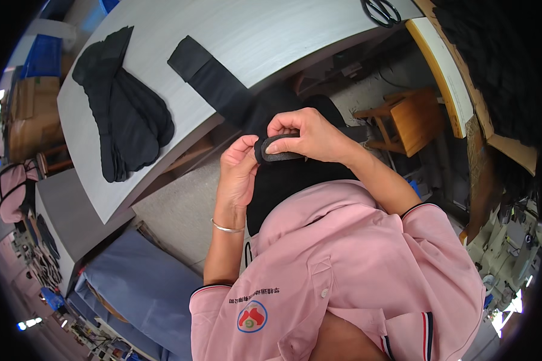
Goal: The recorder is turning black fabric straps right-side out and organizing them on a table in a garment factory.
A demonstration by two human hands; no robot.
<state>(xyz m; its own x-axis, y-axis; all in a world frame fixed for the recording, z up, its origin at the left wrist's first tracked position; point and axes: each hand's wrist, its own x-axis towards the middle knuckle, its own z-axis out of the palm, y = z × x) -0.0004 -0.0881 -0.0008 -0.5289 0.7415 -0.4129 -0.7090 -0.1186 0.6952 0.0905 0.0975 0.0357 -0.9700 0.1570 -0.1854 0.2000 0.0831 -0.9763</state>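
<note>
A black sock (pixel 214 81) drapes over the near edge of the table, its cuff flat on the tabletop and its other part hanging toward my lap. Close in front of my body, my left hand (pixel 239 168) pinches a dark fabric end between thumb and fingers. My right hand (pixel 313 135) grips the same piece from the other side, its thumb lying on a greyish, rounded patch. This piece looks like a sock's toe end; whether it belongs to the draped sock cannot be made out. Further left, a pile of black socks (pixel 123 108) rests on the table.
The pale table (pixel 271 36) curves across the front. Black-handled scissors (pixel 380 11) lie at its far right. A wooden stool (pixel 409 120) stands beneath on the right, near a carton (pixel 512 150) with dark fabric. Blue-grey cloth (pixel 138 283) covers something at my lower left.
</note>
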